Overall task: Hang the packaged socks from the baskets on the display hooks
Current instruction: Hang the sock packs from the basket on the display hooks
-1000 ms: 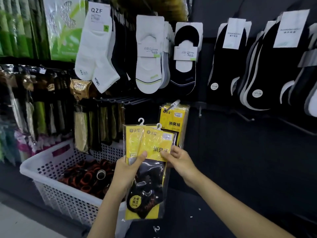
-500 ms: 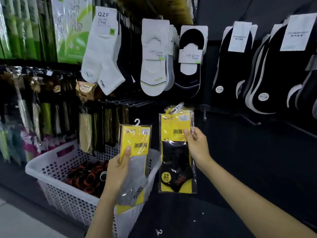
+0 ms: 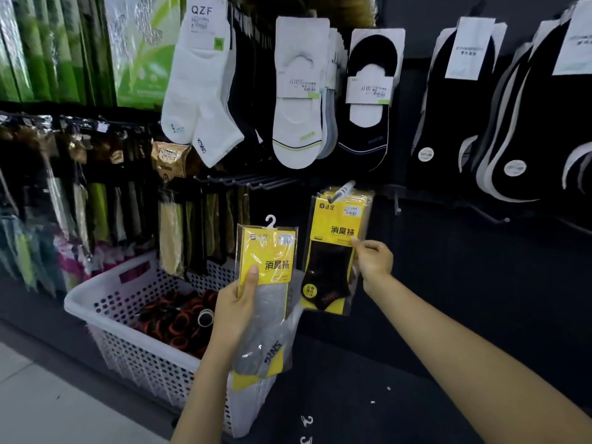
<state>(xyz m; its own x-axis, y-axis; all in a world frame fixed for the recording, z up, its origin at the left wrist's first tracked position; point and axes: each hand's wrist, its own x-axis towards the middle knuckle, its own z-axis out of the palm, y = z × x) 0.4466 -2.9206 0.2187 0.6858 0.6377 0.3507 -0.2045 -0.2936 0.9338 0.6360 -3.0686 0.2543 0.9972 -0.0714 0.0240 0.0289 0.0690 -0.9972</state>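
My left hand (image 3: pixel 235 307) grips a yellow pack of grey socks (image 3: pixel 267 283) with a white hanger tab, held upright over the basket's right end. To its right, a yellow pack of black socks (image 3: pixel 333 251) hangs on a display hook (image 3: pixel 342 190), in front of other packs of the same kind. My right hand (image 3: pixel 373 259) pinches that pack's right edge at mid height. The white perforated basket (image 3: pixel 128 302) stands on the floor at lower left and holds several black and orange rolled items.
White and black socks hang on the wall above and to the right. Bare hooks (image 3: pixel 250 181) stick out left of the yellow packs, and another bare hook (image 3: pixel 493 216) to the right. Green and brown packets fill the rack at left. Pale floor lies at lower left.
My right hand drew the black-sock pack away from my left hand and lifted it up onto the hook. My left hand stays beside the basket, keeping only the grey-sock pack.
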